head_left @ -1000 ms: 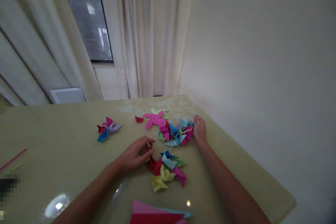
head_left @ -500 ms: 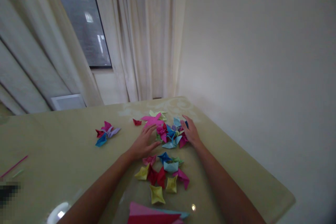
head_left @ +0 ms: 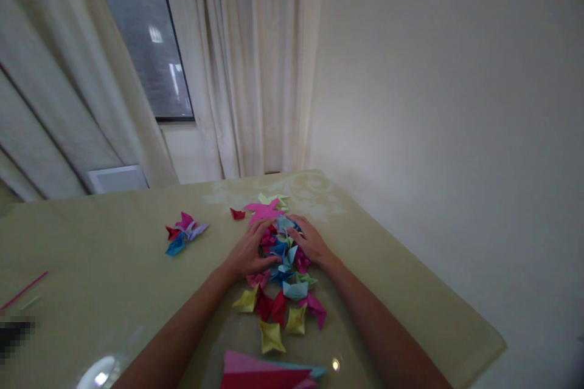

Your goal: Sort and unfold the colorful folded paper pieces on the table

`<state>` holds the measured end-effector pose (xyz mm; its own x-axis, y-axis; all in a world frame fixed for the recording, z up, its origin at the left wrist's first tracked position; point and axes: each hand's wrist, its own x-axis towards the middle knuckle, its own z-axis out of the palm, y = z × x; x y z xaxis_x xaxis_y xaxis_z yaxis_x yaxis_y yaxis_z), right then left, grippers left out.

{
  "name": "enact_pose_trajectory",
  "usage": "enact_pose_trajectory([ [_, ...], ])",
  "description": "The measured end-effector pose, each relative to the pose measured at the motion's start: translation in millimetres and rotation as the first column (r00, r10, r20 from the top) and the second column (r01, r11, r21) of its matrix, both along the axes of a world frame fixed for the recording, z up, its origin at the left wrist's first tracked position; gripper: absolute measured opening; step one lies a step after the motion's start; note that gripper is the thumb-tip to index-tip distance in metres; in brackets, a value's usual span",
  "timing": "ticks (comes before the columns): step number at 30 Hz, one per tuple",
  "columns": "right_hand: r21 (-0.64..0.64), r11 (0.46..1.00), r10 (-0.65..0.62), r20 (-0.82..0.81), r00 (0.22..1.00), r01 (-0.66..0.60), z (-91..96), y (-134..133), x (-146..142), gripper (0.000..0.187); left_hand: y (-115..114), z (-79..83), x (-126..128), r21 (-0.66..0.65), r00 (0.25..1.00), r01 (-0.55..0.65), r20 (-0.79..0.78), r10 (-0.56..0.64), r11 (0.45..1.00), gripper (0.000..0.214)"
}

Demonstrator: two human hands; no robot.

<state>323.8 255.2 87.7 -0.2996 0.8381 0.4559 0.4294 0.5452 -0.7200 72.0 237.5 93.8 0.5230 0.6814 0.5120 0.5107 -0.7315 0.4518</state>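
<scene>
A heap of small folded origami pieces (head_left: 283, 249), in blue, pink, magenta and green, lies between my two hands on the table. My left hand (head_left: 249, 252) rests along the heap's left side, fingers stretched forward and thumb apart. From the right, my right hand (head_left: 312, 243) curves around the far side, its fingers spread against the pale blue pieces (head_left: 285, 223). Nearer me, touching the heap, are more origami pieces: a light blue boat (head_left: 295, 290), red ones (head_left: 278, 309) and yellow ones (head_left: 272, 337). A pink star-shaped paper piece (head_left: 263, 209) lies just beyond my left fingertips.
Off to the left sits a small origami cluster (head_left: 185, 234). A little red boat (head_left: 237, 214) lies behind my left hand. Larger folded paper (head_left: 260, 371) is at the near edge. A thin pink stick (head_left: 25, 289) lies far left. The wall (head_left: 433, 134) borders the table's right side.
My right hand has moved left and slightly toward me, sweeping the heap with it. The heap is now tighter and meets the nearer pieces. My left hand has stayed nearly in place.
</scene>
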Motion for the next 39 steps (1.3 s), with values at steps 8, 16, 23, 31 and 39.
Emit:
enact_pose_trajectory([
  [8, -0.049, 0.998, 0.042, -0.103, 0.994, -0.047, -0.4, -1, 0, 0.069, -2, -2.9, -3, -0.001, 0.986, -0.140, 0.093, 0.139, 0.990, 0.079],
  [16, -0.061, 0.981, 0.190, 0.049, 0.981, -0.187, 3.5, -14, 30, 0.120, -19, 5.8, -12, 0.057, 0.998, 0.058, -0.011, -0.057, 0.997, 0.105],
  [23, -0.023, 0.995, 0.101, 0.242, 0.965, -0.099, 5.6, -16, 16, 0.116, -15, 5.1, -8, -0.047, 1.000, 0.004, -0.009, -0.005, 0.999, 0.093],
  [31, -0.066, 0.986, 0.159, 0.132, 0.978, -0.152, 7.2, -14, 33, 0.133, -10, -3.7, -11, -0.059, 0.985, -0.136, 0.096, 0.141, 0.989, 0.073],
  [39, -0.011, 1.000, 0.028, 0.236, 0.971, -0.026, -0.2, -12, 19, 0.121, -12, 0.9, -11, -0.116, 0.998, -0.038, 0.043, 0.043, 0.992, 0.113],
])
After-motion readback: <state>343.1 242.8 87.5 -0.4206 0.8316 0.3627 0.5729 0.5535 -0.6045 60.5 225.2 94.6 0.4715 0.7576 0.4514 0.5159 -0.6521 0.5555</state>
